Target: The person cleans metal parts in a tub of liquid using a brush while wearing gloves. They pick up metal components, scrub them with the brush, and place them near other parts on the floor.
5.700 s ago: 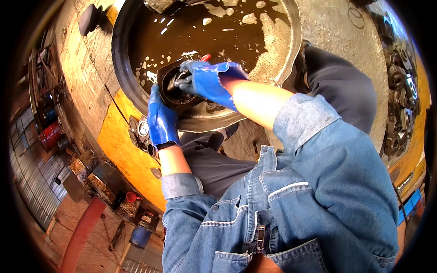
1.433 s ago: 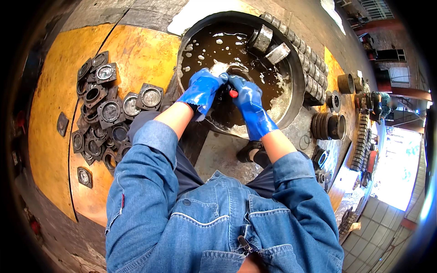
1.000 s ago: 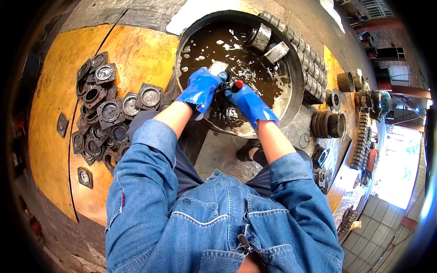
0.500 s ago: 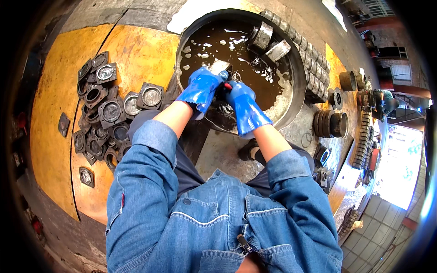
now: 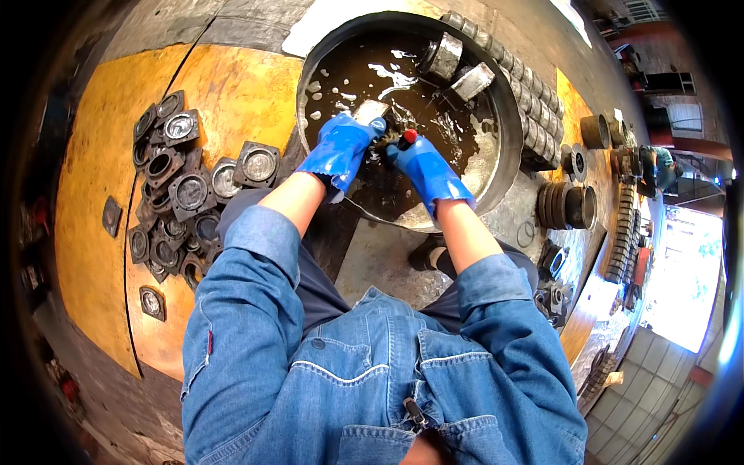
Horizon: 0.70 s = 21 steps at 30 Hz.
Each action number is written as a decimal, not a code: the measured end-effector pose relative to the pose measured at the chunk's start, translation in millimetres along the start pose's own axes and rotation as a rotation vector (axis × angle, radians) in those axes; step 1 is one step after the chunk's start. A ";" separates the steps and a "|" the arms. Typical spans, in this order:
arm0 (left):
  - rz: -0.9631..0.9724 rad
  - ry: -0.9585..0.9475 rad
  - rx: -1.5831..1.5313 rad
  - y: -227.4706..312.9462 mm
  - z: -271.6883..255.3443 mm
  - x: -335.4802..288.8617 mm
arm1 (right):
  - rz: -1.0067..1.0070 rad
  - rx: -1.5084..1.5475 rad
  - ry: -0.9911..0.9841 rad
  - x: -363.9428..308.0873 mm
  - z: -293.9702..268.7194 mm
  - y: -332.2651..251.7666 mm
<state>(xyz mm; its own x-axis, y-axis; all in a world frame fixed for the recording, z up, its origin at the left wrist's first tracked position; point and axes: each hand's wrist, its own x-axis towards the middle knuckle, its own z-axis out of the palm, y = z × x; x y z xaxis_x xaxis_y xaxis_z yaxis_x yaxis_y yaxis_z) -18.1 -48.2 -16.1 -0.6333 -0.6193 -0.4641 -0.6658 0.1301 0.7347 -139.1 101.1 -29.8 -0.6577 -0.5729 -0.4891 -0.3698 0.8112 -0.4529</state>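
Over a large round metal tub [image 5: 510, 132] of dark brown liquid, both my hands wear blue rubber gloves. My left hand [image 5: 339, 146] is closed around a silvery metal part [image 5: 372, 111], whose pale flat top shows beyond the glove. Just beside it, my right hand [image 5: 426, 167] grips a dark tool with a red end [image 5: 408, 136]. The tool's working end is too dark to make out. Two cylindrical metal parts, one a thick ring [image 5: 445, 59] and the other a lighter piece [image 5: 473, 82], rest at the tub's far right inside.
Square-flanged metal parts [image 5: 190, 190] lie heaped on yellow boards to the left. Rows of ribbed metal cylinders [image 5: 535, 116] line the tub's right side. Farther right are metal rings [image 5: 595, 132] and a ribbed cylinder [image 5: 554, 205]. My foot [image 5: 422, 254] is below the tub.
My right hand has shifted slightly right and away from the left, with the tool's red end now raised and more visible. The left hand keeps its hold on the metal part.
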 end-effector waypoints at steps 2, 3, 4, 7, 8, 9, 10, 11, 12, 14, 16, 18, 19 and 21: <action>-0.034 -0.056 -0.012 2.0 -10.0 -5.6 | 0.071 0.132 -0.079 -22.0 -10.0 -7.8; -0.031 -0.038 -0.040 1.2 -9.7 -5.9 | 0.106 0.198 -0.117 -27.5 -13.5 -8.8; -0.028 -0.020 -0.069 -1.0 -7.8 -5.4 | 0.215 0.365 -0.170 -23.2 -11.9 -3.4; 0.052 -0.062 -0.143 -4.1 6.4 10.2 | 0.242 0.609 -0.199 10.2 -13.5 58.1; 0.076 -0.085 -0.166 -7.4 9.2 16.0 | 0.281 0.676 -0.198 11.3 -21.4 64.7; 0.016 -0.090 -0.125 -19.2 3.6 14.5 | 0.311 0.920 -0.148 -14.1 -28.1 35.1; -0.005 -0.119 -0.090 -13.0 1.6 14.0 | 0.221 1.029 -0.054 -23.8 -35.9 35.6; -0.031 -0.142 -0.050 -10.0 -0.6 14.3 | 0.126 1.140 0.035 -27.7 -38.4 38.9; -0.040 -0.131 0.035 -10.5 1.3 16.8 | 0.017 1.211 0.084 -30.0 -36.3 41.3; -0.046 -0.113 0.207 -8.4 8.7 23.4 | 0.102 1.270 0.192 -14.7 -24.2 49.4; 0.025 -0.086 0.246 -4.8 12.6 23.2 | 0.154 1.326 0.239 1.3 -0.7 64.4; -0.018 -0.091 0.280 -8.8 13.4 22.4 | 0.115 1.177 0.226 -5.5 18.3 52.8; -0.035 -0.063 0.297 -13.2 14.6 19.5 | 0.392 1.319 0.158 -17.3 18.1 43.8; -0.036 -0.010 0.326 1.0 14.6 4.7 | 0.377 1.239 0.099 -25.5 27.1 46.5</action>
<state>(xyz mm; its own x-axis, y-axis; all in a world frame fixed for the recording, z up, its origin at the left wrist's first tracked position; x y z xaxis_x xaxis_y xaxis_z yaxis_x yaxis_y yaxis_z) -27.5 -39.7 -24.8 -0.6101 -0.6204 -0.4929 -0.7779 0.3507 0.5214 -121.7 150.3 -58.6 -0.6526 -0.2800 -0.7040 0.6618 0.2417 -0.7096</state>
